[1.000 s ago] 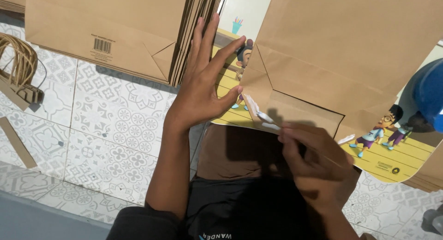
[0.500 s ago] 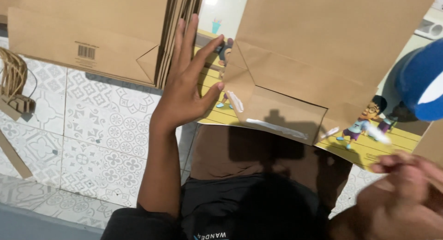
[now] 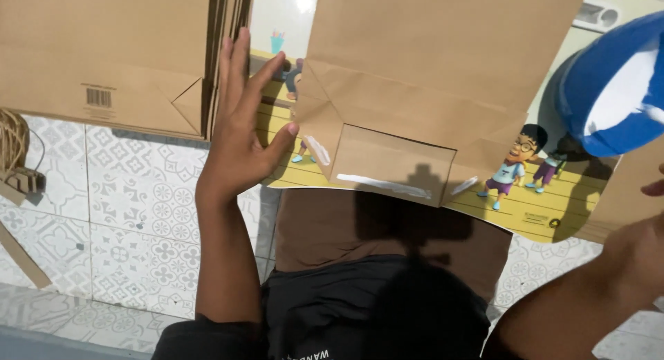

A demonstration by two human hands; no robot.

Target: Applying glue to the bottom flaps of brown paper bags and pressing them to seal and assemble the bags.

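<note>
A flattened brown paper bag lies on a colourful cartoon board over my lap, its bottom flaps folded open with white glue streaks along the edges. My left hand rests flat, fingers spread, on the board at the bag's left corner, its thumb touching the flap. My right hand is at the far right edge, mostly out of view; what it holds is hidden. Just above it sits a blue tub with white glue.
A thick stack of flat brown paper bags lies at the upper left on the patterned tile floor. Twisted paper handles and cardboard strips lie at the far left.
My right hand has left the bag's bottom flap and swung right toward the blue tub, leaving glue streaks. The view has shifted right. My left hand stays pressed down.
</note>
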